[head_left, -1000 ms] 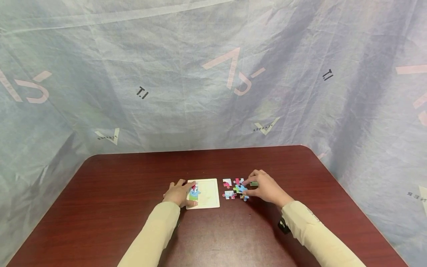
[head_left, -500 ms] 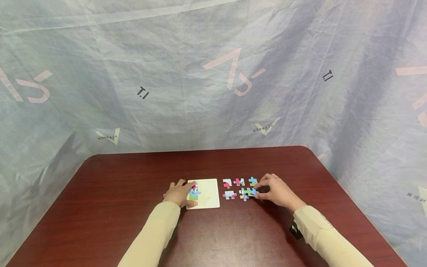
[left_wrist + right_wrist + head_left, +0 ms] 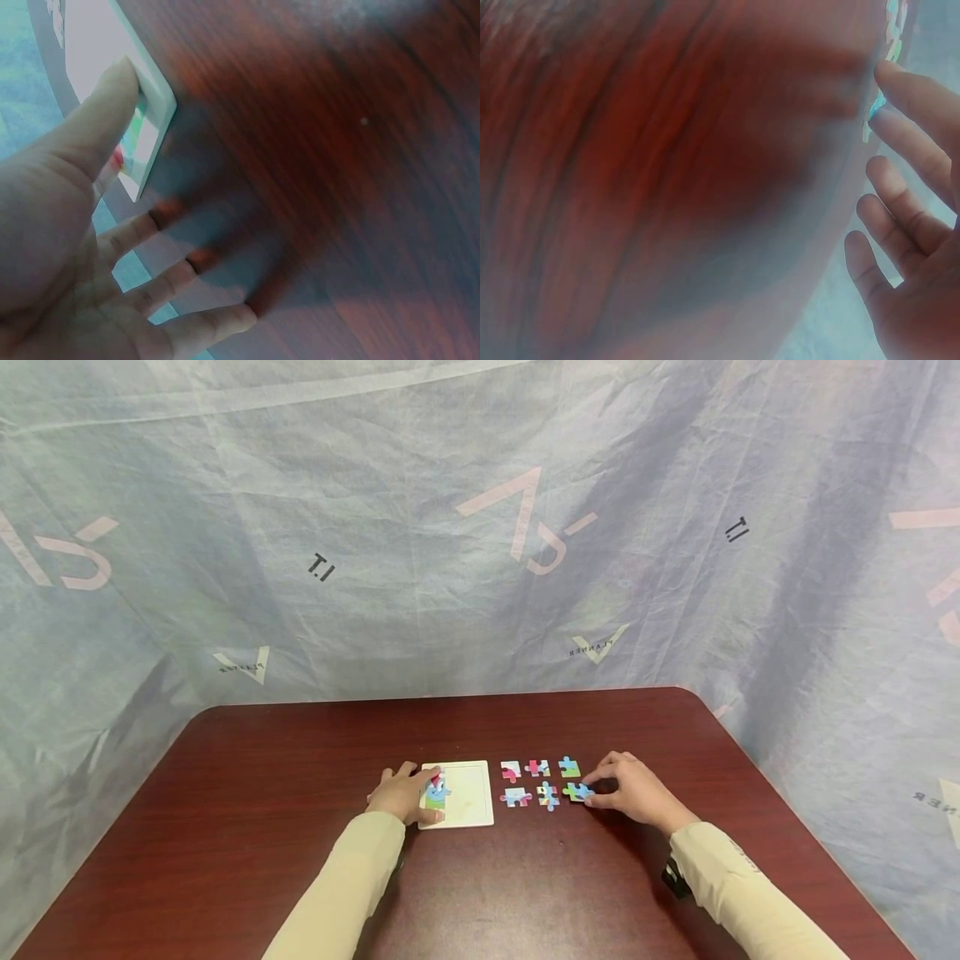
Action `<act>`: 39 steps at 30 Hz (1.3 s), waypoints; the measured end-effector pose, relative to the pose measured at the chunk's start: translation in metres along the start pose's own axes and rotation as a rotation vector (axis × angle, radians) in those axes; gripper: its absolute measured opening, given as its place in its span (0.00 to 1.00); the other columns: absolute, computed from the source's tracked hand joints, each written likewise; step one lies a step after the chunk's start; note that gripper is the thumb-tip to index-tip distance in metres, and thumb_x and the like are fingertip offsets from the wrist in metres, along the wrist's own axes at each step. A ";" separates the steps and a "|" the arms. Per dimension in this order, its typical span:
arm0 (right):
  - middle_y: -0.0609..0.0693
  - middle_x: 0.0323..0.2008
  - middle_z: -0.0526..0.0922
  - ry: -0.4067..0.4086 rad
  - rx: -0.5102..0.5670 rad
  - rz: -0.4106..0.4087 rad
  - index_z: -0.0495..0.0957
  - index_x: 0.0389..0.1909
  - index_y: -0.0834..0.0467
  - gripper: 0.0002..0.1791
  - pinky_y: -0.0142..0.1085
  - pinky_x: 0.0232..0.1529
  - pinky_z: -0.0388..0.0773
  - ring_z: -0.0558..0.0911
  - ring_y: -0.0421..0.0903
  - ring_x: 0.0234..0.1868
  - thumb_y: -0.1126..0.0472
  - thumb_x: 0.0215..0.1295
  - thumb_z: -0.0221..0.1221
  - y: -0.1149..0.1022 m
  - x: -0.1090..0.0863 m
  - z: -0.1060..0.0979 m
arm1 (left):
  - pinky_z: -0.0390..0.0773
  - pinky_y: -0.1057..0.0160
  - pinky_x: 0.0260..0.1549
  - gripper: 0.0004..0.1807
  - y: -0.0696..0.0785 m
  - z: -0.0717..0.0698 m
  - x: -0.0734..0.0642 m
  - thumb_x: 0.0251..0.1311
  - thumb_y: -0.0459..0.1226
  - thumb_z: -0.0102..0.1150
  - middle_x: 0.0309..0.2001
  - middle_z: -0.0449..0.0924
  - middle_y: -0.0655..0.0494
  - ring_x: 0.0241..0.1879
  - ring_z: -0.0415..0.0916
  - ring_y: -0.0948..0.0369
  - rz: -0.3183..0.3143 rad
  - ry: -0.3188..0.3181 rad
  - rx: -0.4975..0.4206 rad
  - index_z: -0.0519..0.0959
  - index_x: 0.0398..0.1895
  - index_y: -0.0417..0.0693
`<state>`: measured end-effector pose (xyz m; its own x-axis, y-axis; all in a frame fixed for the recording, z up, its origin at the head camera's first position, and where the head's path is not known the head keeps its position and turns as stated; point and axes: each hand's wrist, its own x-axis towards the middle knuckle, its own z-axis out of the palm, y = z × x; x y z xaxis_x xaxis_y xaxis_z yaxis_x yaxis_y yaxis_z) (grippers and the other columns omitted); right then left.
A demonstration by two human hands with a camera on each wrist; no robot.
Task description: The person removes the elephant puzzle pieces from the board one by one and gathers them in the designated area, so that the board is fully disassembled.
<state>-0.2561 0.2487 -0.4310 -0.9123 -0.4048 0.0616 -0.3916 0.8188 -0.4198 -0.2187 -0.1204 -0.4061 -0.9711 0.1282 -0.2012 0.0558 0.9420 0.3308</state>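
Note:
My left hand [image 3: 397, 796] lies across the left side of a pale square puzzle board [image 3: 472, 795], its fingers spread. In the left wrist view the thumb [image 3: 116, 94] rests on the board while the other fingertips reach down beside it to the table. Part of a cartoon picture in red, blue and green [image 3: 437, 793] shows in the board's left side. To the right, my right hand [image 3: 633, 792] pinches a blue and green puzzle piece [image 3: 576, 792] between thumb and fingers, low over the table. In the right wrist view the remaining fingers [image 3: 870, 262] are loosely bent.
Several loose puzzle pieces lie in two rows right of the board, among them a pink and white piece [image 3: 511, 770], a blue and green piece [image 3: 569, 767] and a yellow and blue piece [image 3: 548, 795]. The dark red table [image 3: 480, 893] ends at a grey cloth backdrop [image 3: 375, 635].
My right hand has moved right with the blue and green piece, away from the yellow and blue piece that it overlapped. The left hand has stayed on the board.

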 end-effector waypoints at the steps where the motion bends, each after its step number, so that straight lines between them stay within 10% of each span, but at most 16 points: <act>1: 0.51 0.45 0.79 -0.001 -0.003 -0.001 0.90 0.43 0.52 0.12 0.53 0.49 0.77 0.75 0.55 0.49 0.55 0.59 0.74 0.001 0.000 0.000 | 0.73 0.27 0.50 0.40 0.000 0.000 0.000 0.59 0.46 0.74 0.70 0.64 0.36 0.66 0.62 0.34 0.001 0.002 0.002 0.70 0.74 0.51; 19: 0.51 0.45 0.79 0.020 0.001 0.010 0.88 0.48 0.55 0.16 0.53 0.49 0.78 0.76 0.55 0.50 0.56 0.59 0.74 0.001 0.000 0.004 | 0.72 0.27 0.51 0.40 -0.001 0.001 0.000 0.58 0.45 0.74 0.70 0.64 0.36 0.65 0.63 0.35 0.002 0.011 -0.009 0.70 0.73 0.50; 39: 0.50 0.42 0.82 0.110 0.332 -0.016 0.86 0.49 0.59 0.15 0.42 0.43 0.80 0.85 0.50 0.45 0.58 0.63 0.71 -0.043 0.010 0.022 | 0.71 0.26 0.52 0.41 0.002 -0.001 -0.003 0.57 0.44 0.76 0.69 0.65 0.37 0.64 0.63 0.36 -0.003 0.027 -0.032 0.70 0.73 0.50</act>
<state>-0.2462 0.2007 -0.4325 -0.9208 -0.3553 0.1607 -0.3625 0.6279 -0.6887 -0.2159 -0.1191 -0.4038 -0.9772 0.1169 -0.1771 0.0462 0.9317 0.3602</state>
